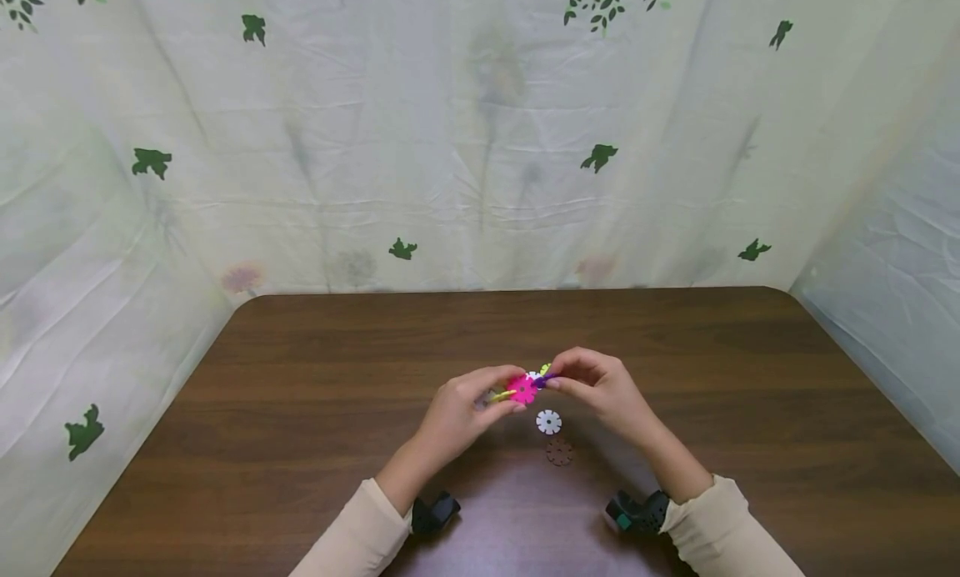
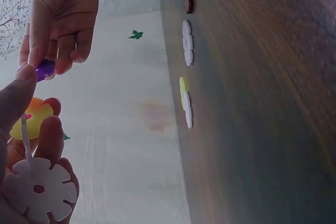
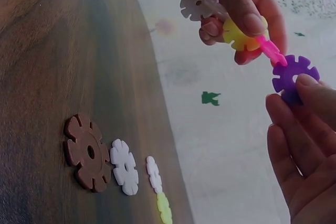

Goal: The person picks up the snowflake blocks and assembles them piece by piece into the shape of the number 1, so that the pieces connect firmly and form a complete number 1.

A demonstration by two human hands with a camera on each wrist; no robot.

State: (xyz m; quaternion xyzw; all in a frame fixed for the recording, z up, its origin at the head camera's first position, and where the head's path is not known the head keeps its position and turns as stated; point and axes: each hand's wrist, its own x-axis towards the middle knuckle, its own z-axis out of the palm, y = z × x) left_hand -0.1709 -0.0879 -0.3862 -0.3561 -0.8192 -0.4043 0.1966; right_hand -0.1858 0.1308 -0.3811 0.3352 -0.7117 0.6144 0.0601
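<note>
My left hand (image 1: 467, 406) pinches a short chain of notched plastic discs between thumb and fingers. In the right wrist view the chain has a whitish disc (image 3: 198, 3), a yellow disc (image 3: 237, 38) and a pink disc (image 3: 270, 51). My right hand (image 1: 603, 391) grips a purple disc (image 3: 287, 77) by its lower edge with thumb and fingertips. The purple disc's rim meets the pink disc's end; whether their slots interlock, I cannot tell. Both hands are raised above the table, close together.
On the wooden table (image 1: 337, 444) lie a brown disc (image 3: 88, 153) and a white disc (image 3: 125, 167). Beyond them, another white disc (image 3: 153, 174) and a yellow disc (image 3: 164, 208) lie end to end. A patterned cloth (image 1: 450, 143) hangs behind the table.
</note>
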